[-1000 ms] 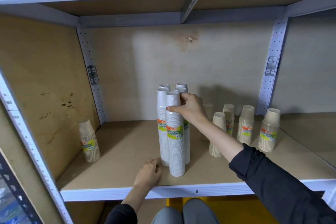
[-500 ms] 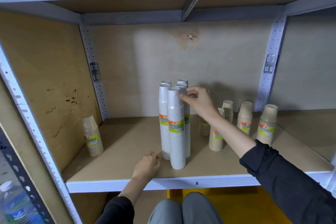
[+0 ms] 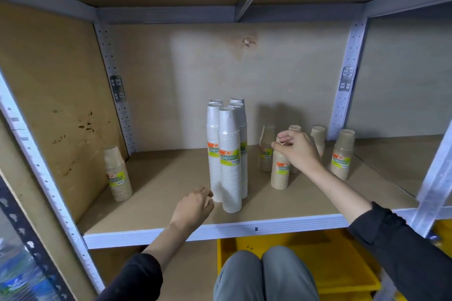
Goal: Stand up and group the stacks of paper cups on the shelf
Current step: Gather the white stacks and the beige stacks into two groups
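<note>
— On the wooden shelf (image 3: 156, 193), what's biggest?

— Five tall white cup stacks (image 3: 228, 173), upright and bunched together at the middle front. Right of them stand five short brown stacks (image 3: 342, 156), loosely apart. A sixth brown stack (image 3: 118, 173) stands alone by the left wall.

— And the hands?

— Half a second ago the right hand (image 3: 297, 150) was at the white tops. It has since moved right, and its thumb and fingers now pinch the top of the front brown stack (image 3: 279, 176). The left hand (image 3: 193, 208) stays at the foot of the white stacks, fingers loosely curled, holding nothing. Whether it touches them I can't tell.

— Any writing?

— The green-and-yellow labels (image 3: 229, 157) read "DISPOSABLE TABLEWARE". The smaller print is too fine to read.
</note>
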A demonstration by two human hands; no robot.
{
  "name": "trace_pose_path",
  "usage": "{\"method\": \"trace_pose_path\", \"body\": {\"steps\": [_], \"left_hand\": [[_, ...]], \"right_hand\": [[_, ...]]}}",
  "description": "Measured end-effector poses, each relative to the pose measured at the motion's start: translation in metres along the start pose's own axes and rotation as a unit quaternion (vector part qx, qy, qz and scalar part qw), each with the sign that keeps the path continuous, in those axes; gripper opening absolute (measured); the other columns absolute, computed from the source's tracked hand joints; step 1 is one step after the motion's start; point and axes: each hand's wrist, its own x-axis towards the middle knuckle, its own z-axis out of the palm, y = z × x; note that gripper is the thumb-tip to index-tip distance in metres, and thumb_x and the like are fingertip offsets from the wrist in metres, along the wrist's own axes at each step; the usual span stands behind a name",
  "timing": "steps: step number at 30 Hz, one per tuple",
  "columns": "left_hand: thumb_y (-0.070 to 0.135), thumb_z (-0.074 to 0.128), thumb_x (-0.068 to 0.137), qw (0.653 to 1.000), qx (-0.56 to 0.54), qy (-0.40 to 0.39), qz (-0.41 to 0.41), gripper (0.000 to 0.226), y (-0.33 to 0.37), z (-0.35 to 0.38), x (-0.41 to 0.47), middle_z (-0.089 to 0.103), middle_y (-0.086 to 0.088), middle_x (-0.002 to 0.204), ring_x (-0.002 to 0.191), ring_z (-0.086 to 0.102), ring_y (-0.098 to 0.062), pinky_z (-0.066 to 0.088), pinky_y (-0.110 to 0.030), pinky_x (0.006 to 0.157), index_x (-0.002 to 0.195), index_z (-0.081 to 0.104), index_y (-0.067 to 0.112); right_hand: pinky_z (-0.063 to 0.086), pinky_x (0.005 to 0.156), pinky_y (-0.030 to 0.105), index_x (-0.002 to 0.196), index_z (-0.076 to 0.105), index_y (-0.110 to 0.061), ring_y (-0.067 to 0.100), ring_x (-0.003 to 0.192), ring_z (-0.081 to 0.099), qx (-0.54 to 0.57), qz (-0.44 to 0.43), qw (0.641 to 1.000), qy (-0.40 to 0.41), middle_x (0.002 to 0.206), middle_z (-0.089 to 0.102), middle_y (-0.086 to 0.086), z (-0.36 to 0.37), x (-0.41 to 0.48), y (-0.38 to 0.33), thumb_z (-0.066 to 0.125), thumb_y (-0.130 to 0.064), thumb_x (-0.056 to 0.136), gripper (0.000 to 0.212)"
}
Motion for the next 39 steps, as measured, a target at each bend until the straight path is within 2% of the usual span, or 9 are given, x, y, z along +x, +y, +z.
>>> {"method": "trace_pose_path", "body": {"steps": [7, 11, 15, 19, 23, 27, 32, 36, 39], "left_hand": [[0.029, 0.04, 0.096, 0.998, 0.008, -0.017, 0.062, 0.031, 0.025, 0.0, -0.023, 0.051, 0.004, 0.13, 0.107, 0.058, -0.026, 0.046, -0.033, 0.082, 0.122, 0.053, 0.017], [0.028, 0.039, 0.097, 0.993, -0.004, -0.003, 0.118, 0.031, 0.051, 0.003, -0.022, 0.052, 0.003, 0.128, 0.115, 0.052, -0.017, 0.044, -0.03, 0.084, 0.121, 0.054, 0.016], [0.025, 0.039, 0.097, 0.986, -0.037, -0.008, 0.161, 0.031, 0.082, 0.014, -0.008, 0.054, -0.002, 0.126, 0.115, 0.052, -0.018, 0.043, -0.028, 0.09, 0.121, 0.054, 0.012], [0.024, 0.041, 0.097, 0.983, -0.058, -0.003, 0.173, 0.031, 0.113, 0.02, 0.011, 0.053, -0.004, 0.126, 0.114, 0.053, -0.02, 0.043, -0.03, 0.088, 0.121, 0.053, 0.01], [0.022, 0.044, 0.095, 0.983, -0.085, 0.036, 0.16, 0.03, 0.135, 0.017, 0.037, 0.055, -0.007, 0.123, 0.114, 0.053, -0.022, 0.041, -0.029, 0.087, 0.12, 0.055, 0.009], [0.019, 0.049, 0.093, 0.98, -0.121, 0.076, 0.136, 0.029, 0.154, -0.001, 0.07, 0.057, -0.013, 0.121, 0.112, 0.054, -0.029, 0.042, -0.033, 0.088, 0.117, 0.057, 0.005], [0.013, 0.051, 0.091, 0.976, -0.152, 0.124, 0.096, 0.029, 0.171, -0.031, 0.123, 0.058, -0.016, 0.123, 0.109, 0.057, -0.033, 0.044, -0.035, 0.089, 0.116, 0.059, 0.0], [0.01, 0.052, 0.09, 0.98, -0.149, 0.115, 0.067, 0.032, 0.182, -0.043, 0.163, 0.055, -0.017, 0.127, 0.109, 0.057, -0.033, 0.039, -0.03, 0.088, 0.12, 0.057, -0.001], [0.01, 0.052, 0.089, 0.984, -0.143, 0.094, 0.039, 0.035, 0.184, -0.041, 0.186, 0.053, -0.015, 0.13, 0.111, 0.055, -0.033, 0.043, -0.033, 0.091, 0.123, 0.054, 0.0]], "right_hand": [[0.047, 0.09, 0.033, 0.106, 0.065, 0.004, 0.03, 0.101, 0.064, -0.046, 0.02, 0.999, 0.002, 0.108, 0.069, 0.021, -0.015, -0.009, 0.033, 0.07, -0.01, 0.077, 0.033], [0.042, 0.079, 0.025, 0.108, 0.064, 0.005, 0.025, 0.093, 0.062, -0.061, 0.041, 0.997, 0.003, 0.107, 0.068, 0.021, -0.031, -0.011, 0.052, 0.069, -0.01, 0.078, 0.033], [0.048, 0.089, 0.035, 0.103, 0.066, 0.001, 0.028, 0.095, 0.063, -0.067, 0.069, 0.995, 0.016, 0.106, 0.069, 0.02, -0.046, -0.008, 0.071, 0.07, -0.011, 0.076, 0.03], [0.049, 0.093, 0.04, 0.104, 0.066, 0.002, 0.033, 0.102, 0.063, -0.073, 0.074, 0.994, 0.015, 0.105, 0.069, 0.021, -0.055, -0.003, 0.08, 0.071, -0.011, 0.075, 0.032], [0.047, 0.092, 0.036, 0.103, 0.066, 0.002, 0.032, 0.103, 0.062, -0.082, 0.074, 0.994, 0.013, 0.106, 0.069, 0.019, -0.056, 0.007, 0.083, 0.07, -0.012, 0.076, 0.03], [0.047, 0.093, 0.037, 0.099, 0.066, 0.002, 0.03, 0.102, 0.062, -0.074, 0.068, 0.995, 0.015, 0.104, 0.07, 0.017, -0.055, 0.024, 0.084, 0.069, -0.013, 0.077, 0.027], [0.044, 0.091, 0.027, 0.113, 0.062, -0.001, 0.026, 0.105, 0.062, -0.07, 0.055, 0.996, -0.007, 0.112, 0.067, 0.015, -0.054, 0.062, 0.084, 0.069, -0.017, 0.079, 0.038], [0.042, 0.094, 0.026, 0.117, 0.06, -0.002, 0.026, 0.11, 0.059, -0.069, 0.046, 0.996, -0.039, 0.117, 0.064, 0.015, -0.046, 0.097, 0.085, 0.067, -0.017, 0.081, 0.04], [0.043, 0.097, 0.031, 0.12, 0.058, -0.003, 0.027, 0.113, 0.056, -0.08, 0.036, 0.994, -0.065, 0.122, 0.062, 0.015, -0.038, 0.119, 0.089, 0.065, -0.018, 0.081, 0.042]]}}
